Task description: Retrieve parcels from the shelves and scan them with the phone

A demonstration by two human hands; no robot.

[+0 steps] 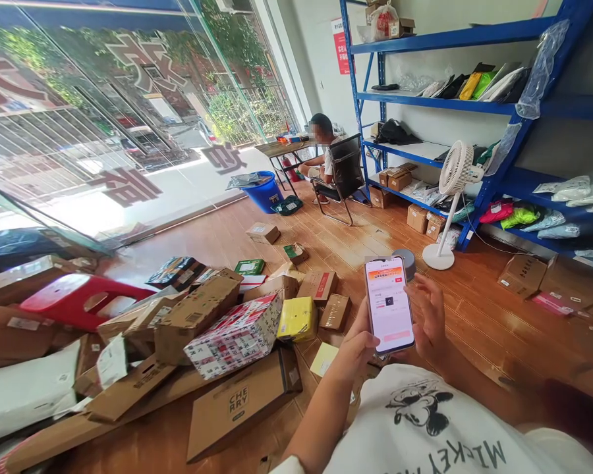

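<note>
A smartphone (388, 304) with a lit white and pink screen stands upright in front of my shirt. My left hand (360, 342) is closed around its lower left side, the thumb lying at the bottom corner of the screen. At the phone's right edge is my right hand (431, 319), its fingers bent and spread apart. Whether its fingertips touch the edge I cannot tell. Behind the phone, a round grey object (404, 262) is partly hidden.
Many parcels cover the floor at left, among them a CHERRY box (242, 405), a yellow package (297, 319) and a red plastic stool (86, 296). A white fan (455, 197) stands before blue shelves (445, 41). A seated person (327, 155) is near a blue bin (265, 195).
</note>
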